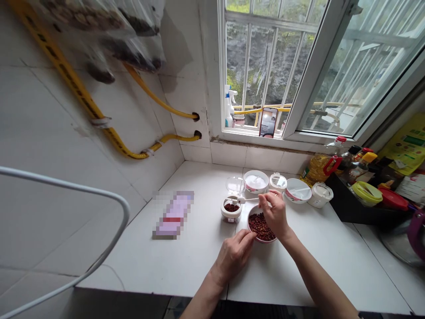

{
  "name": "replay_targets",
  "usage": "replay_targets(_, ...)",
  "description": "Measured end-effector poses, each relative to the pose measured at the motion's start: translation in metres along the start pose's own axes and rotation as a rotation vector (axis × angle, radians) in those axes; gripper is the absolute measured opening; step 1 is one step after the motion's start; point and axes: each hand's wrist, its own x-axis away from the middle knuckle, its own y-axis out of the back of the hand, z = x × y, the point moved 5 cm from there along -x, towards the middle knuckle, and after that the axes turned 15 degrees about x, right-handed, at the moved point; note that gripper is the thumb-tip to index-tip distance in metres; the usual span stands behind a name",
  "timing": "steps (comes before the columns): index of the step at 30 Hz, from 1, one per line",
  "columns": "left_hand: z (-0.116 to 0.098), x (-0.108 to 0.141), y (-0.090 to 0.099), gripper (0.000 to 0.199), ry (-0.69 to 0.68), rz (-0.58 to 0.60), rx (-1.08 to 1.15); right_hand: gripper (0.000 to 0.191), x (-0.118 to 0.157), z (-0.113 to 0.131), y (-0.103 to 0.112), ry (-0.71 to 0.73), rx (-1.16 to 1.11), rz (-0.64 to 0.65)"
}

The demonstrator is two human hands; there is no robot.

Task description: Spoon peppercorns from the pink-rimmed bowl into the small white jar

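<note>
My right hand [274, 213] is closed around the handle of a small white spoon [242, 200]. The spoon's head is over the mouth of a white-rimmed jar [231, 217] with its clear lid [235, 184] flipped up. Dark red peppercorns [231, 207] lie inside that jar. To its right stands a bowl [268, 241] holding many more of the dark red peppercorns. My left hand [235, 251] pinches the near left rim of this bowl. Whether the spoon carries anything is too small to tell.
Behind stand a bowl of white grains [255, 181], a lidded jar [278, 181], another bowl [298, 195] and a second lidded jar [320, 195]. An oil bottle [318, 167] and a black condiment box [345, 199] are at right. A blurred purple packet [174, 215] lies left.
</note>
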Motion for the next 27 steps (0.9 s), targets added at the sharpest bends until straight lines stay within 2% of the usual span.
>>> replay_targets(3,0.000,-0.001,0.000,0.022,-0.010,-0.009,-0.017,0.038,-0.003,0.025,-0.008,0.227,0.129,0.024)
replay_targets(5,0.000,0.000,0.000,0.022,-0.006,-0.007,-0.023,0.038,-0.004,0.027,-0.008,0.273,0.157,0.030)
replay_targets(10,0.001,0.002,0.000,0.023,0.022,0.001,0.002,0.039,-0.003,-0.011,0.011,0.153,0.152,-0.019)
replay_targets(14,0.000,0.001,0.001,0.023,0.000,-0.004,0.007,0.041,0.012,-0.041,0.012,0.114,0.252,0.092)
replay_targets(17,0.000,0.000,0.001,0.024,-0.017,-0.015,0.002,0.042,0.025,-0.048,-0.001,0.091,0.240,0.173)
replay_targets(20,0.000,0.000,0.001,0.026,-0.017,-0.016,-0.004,0.044,0.031,-0.049,-0.010,0.033,0.138,0.181)
replay_targets(23,0.000,0.000,0.001,0.025,-0.011,-0.016,-0.013,0.046,0.032,-0.055,-0.009,-0.068,0.056,0.159)
replay_targets(27,0.000,0.000,0.001,0.023,-0.010,-0.021,-0.012,0.049,0.032,-0.064,-0.002,-0.173,-0.021,0.202)
